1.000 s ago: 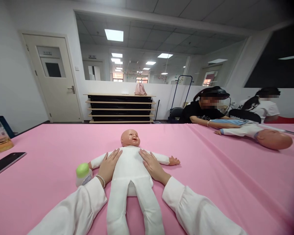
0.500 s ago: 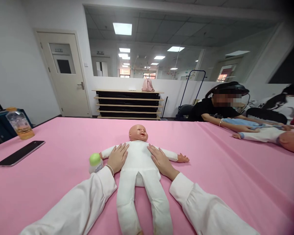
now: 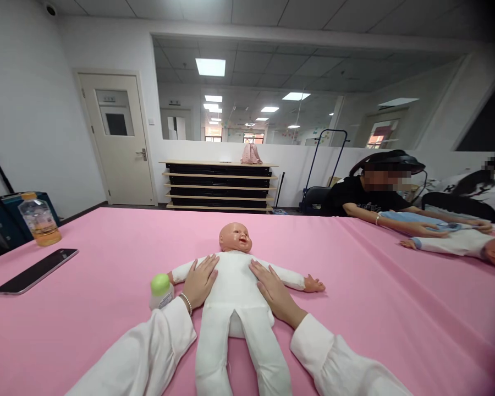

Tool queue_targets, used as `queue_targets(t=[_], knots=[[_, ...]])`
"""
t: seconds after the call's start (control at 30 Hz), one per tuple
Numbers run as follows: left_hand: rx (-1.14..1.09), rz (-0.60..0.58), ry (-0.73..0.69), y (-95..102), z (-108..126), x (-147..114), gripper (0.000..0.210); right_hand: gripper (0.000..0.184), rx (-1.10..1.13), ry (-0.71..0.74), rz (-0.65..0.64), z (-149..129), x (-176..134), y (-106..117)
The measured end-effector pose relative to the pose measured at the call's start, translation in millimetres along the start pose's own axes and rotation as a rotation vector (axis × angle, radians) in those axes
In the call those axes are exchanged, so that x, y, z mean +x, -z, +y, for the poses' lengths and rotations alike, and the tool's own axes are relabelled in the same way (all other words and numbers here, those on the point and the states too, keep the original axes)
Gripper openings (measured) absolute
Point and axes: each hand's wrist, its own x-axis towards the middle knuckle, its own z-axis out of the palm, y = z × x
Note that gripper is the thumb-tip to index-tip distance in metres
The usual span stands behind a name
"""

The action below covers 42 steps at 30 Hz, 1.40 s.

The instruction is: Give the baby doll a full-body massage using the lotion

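A baby doll (image 3: pixel 235 286) with a white cloth body lies face up on the pink tablecloth (image 3: pixel 107 264), its head away from me and its arms spread. My left hand (image 3: pixel 201 280) rests flat on the left side of its chest, fingers stretched out, a beaded bracelet at the wrist. On the other side of the chest lies my right hand (image 3: pixel 275 290), likewise flat with fingers extended. Neither hand grips anything. Beside my left wrist stands a small white bottle with a green cap (image 3: pixel 161 291), near the doll's hand.
At the left are a phone (image 3: pixel 37 270) and a bottle of orange drink (image 3: pixel 40 220). Across the table on the right, a person (image 3: pixel 375 192) in a black shirt handles another doll (image 3: pixel 457 242). A shelf rack (image 3: pixel 218 187) stands by the far wall.
The whole scene sits slightly lower in the picture, as the camera has tilted up. Both hands stay flat on the doll's chest.
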Motion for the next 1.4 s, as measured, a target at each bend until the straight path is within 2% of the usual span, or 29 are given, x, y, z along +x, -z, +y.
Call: queue_targets(t=[0.07,0.13,0.3,0.4,0.5,0.57,0.67,0.77,0.93,1.0,1.07,1.13,1.2,1.27,1.4], knots=[[0.053,-0.016,0.033,1.2,2,-2,0.045,0.048,-0.019,-0.07,-0.022,0,0,2],[0.131,0.017,0.095,2.9,5,-5,0.044,0.049,-0.064,-0.149,-0.012,5,-1,3],[0.244,0.118,0.208,2.1,8,-11,0.045,0.047,-0.173,-0.299,0.123,15,-6,1],[0.165,0.124,0.107,-2.9,4,-8,0.049,0.047,-0.139,-0.192,0.185,12,-6,1],[0.102,0.057,-0.003,-7.1,-1,-3,0.047,0.047,-0.067,-0.039,0.078,6,-3,2],[0.105,0.015,-0.016,-7.9,-3,-1,0.046,0.046,-0.024,-0.029,0.012,3,-2,3],[0.148,-0.002,-0.001,-5.6,-3,-3,0.045,0.045,-0.019,-0.105,0.008,5,-3,6],[0.225,0.033,0.077,-0.9,1,-8,0.045,0.043,-0.115,-0.191,0.025,14,-9,9],[0.318,0.163,0.214,4.5,6,-12,0.042,0.044,-0.306,-0.366,0.189,26,-13,9],[0.278,0.191,0.201,3.7,6,-10,0.042,0.047,-0.262,-0.313,0.23,23,-11,7],[0.194,0.174,0.117,1.2,5,-6,0.044,0.05,-0.178,-0.166,0.206,17,-7,5],[0.102,0.102,0.01,-1.9,3,-2,0.046,0.051,-0.101,-0.015,0.13,10,-4,2],[0.044,0.02,-0.051,-4.4,2,1,0.046,0.052,-0.057,0.067,0.046,5,-2,1],[0.033,-0.016,-0.05,-4.7,0,1,0.046,0.053,-0.048,0.073,0.003,5,-2,0],[0.113,0.023,0.046,0.8,-2,-3,0.044,0.055,-0.108,-0.039,0.002,14,-8,2]])
